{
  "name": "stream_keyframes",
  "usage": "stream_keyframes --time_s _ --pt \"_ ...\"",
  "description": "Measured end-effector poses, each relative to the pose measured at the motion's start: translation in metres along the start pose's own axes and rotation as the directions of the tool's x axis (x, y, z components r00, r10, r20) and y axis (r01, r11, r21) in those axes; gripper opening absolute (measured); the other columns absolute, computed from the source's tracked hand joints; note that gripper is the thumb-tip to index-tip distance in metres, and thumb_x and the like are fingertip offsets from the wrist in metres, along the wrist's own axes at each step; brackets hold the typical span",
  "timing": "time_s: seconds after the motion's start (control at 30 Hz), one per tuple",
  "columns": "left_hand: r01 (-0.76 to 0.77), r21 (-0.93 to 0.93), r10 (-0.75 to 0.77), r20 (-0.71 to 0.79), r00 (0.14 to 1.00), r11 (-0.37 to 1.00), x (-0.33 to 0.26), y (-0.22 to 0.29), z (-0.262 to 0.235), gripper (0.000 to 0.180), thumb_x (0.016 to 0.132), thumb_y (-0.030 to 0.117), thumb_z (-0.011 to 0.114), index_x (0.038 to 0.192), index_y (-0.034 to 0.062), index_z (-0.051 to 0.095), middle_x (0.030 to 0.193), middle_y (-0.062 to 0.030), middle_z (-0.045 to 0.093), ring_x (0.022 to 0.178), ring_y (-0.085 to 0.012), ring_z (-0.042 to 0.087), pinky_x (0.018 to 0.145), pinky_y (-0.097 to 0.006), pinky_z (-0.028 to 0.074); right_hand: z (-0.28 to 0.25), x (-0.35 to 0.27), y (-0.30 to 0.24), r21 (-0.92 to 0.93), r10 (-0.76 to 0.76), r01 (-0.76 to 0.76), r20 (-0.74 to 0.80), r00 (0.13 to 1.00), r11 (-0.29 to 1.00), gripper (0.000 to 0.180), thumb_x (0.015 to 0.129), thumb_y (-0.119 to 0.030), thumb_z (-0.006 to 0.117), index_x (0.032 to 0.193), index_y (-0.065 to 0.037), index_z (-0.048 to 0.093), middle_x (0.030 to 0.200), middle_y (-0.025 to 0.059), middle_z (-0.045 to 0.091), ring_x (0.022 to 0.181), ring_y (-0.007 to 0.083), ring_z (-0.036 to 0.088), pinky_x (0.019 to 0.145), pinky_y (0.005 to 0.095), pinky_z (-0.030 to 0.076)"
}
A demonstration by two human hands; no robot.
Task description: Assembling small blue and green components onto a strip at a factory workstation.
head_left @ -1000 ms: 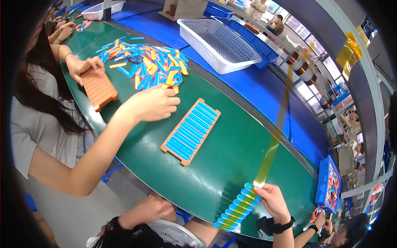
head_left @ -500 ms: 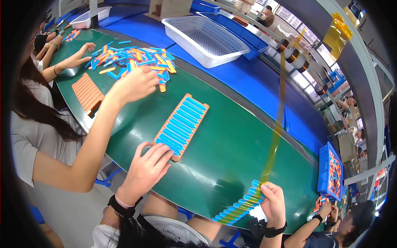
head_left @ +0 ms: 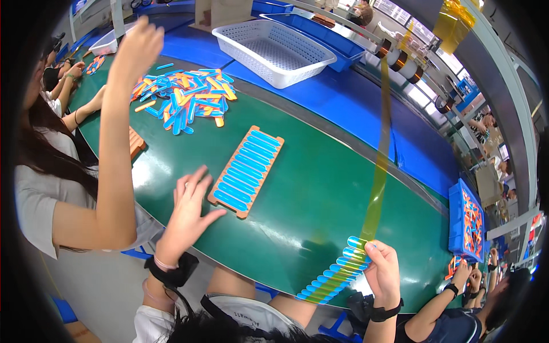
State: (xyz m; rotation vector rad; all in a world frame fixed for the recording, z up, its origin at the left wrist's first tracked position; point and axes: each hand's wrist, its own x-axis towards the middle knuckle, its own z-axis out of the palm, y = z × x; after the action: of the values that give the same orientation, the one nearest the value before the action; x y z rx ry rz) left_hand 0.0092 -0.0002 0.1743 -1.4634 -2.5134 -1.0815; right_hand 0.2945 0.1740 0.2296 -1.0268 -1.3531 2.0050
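Note:
My left hand (head_left: 191, 208) is open beside the near left corner of an orange grooved tray (head_left: 242, 214), thumb and fingers apart and nothing in it. Blue oblong strips (head_left: 249, 163) with rounded ends lie crosswise in the tray's grooves. On the right, my right hand (head_left: 382, 268) pinches the edge of a row of blue strips (head_left: 327, 281) stuck side by side on clear yellow tape (head_left: 377, 197). That tape runs up, taut, from the row toward rolls above the far side of the table.
Loose blue and orange strips (head_left: 186, 97) are heaped at the far left, with a co-worker's raised arm (head_left: 117, 131) beside them. Behind stands a white perforated basket (head_left: 274, 54). A blue bin (head_left: 466, 220) of strips sits at the right, near another person's hands (head_left: 466, 278).
My left hand has come off the tray's near end and moved left, its fingers spreading. The co-worker's hand has risen from the heap. My right hand keeps its pinch on the taped row.

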Motion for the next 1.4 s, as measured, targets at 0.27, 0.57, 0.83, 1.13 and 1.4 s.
stream_keyframes --time_s 0.27,0.57,0.83,1.13,1.4 --pt "-0.105 -0.113 0.111 0.051 0.993 0.988 -0.009 0.017 0.014 0.045 0.07 0.014 0.064 0.111 0.0002 0.051 0.112 -0.0088 0.052 0.097 -0.0256 0.044 0.085 -0.035 0.033 0.021 -0.017 -0.003 0.079 -0.242 0.255 -0.141 0.96 0.964 0.009 0.08 -0.005 0.056 0.074 0.002 0.055 0.071 0.0012 0.054 0.062 0.0051 0.045 0.056 0.0201 0.034" --pt "-0.294 -0.1 0.306 0.139 0.942 0.951 -0.037 0.082 0.053 0.049 0.065 0.013 0.069 0.108 -0.0038 0.051 0.116 -0.0089 0.051 0.093 -0.0245 0.046 0.077 -0.034 0.034 0.02 -0.105 0.072 -0.41 -0.045 0.02 -0.052 0.998 0.912 0.01 0.075 -0.004 0.063 0.08 0.004 0.06 0.072 0.001 0.059 0.06 0.0034 0.047 0.052 0.0181 0.037" --pt "-0.266 -0.076 0.275 0.163 0.948 0.961 -0.073 0.115 0.062 0.052 0.061 0.01 0.07 0.107 -0.0039 0.052 0.117 -0.0097 0.05 0.089 -0.0241 0.045 0.076 -0.033 0.032 0.029 -0.106 0.095 -0.188 -0.107 0.087 -0.099 0.989 0.978 0.013 0.074 -0.003 0.064 0.085 0.004 0.062 0.076 0.0039 0.061 0.062 0.0038 0.049 0.055 0.0174 0.039" --pt "-0.345 -0.045 0.341 0.313 0.887 0.938 -0.105 0.129 0.052 0.056 0.058 0.017 0.071 0.105 -0.0078 0.052 0.118 -0.0123 0.05 0.085 -0.021 0.047 0.071 -0.03 0.031 0.031 -0.112 0.094 0.035 0.089 -0.082 -0.422 0.902 0.996 0.029 0.076 0.003 0.061 0.097 -0.002 0.043 0.079 0.0076 0.06 0.074 0.0109 0.059 0.064 0.021 0.047" --pt "-0.392 -0.048 0.391 0.262 0.882 0.919 -0.1 0.127 0.063 0.053 0.059 0.017 0.068 0.103 -0.0066 0.054 0.117 -0.0108 0.052 0.083 -0.018 0.047 0.07 -0.029 0.029 0.028 -0.103 0.099 0.083 0.095 -0.064 -0.462 0.882 0.994 0.03 0.075 0.002 0.062 0.086 -0.006 0.036 0.077 0.0082 0.059 0.067 0.0071 0.056 0.055 0.0183 0.042"
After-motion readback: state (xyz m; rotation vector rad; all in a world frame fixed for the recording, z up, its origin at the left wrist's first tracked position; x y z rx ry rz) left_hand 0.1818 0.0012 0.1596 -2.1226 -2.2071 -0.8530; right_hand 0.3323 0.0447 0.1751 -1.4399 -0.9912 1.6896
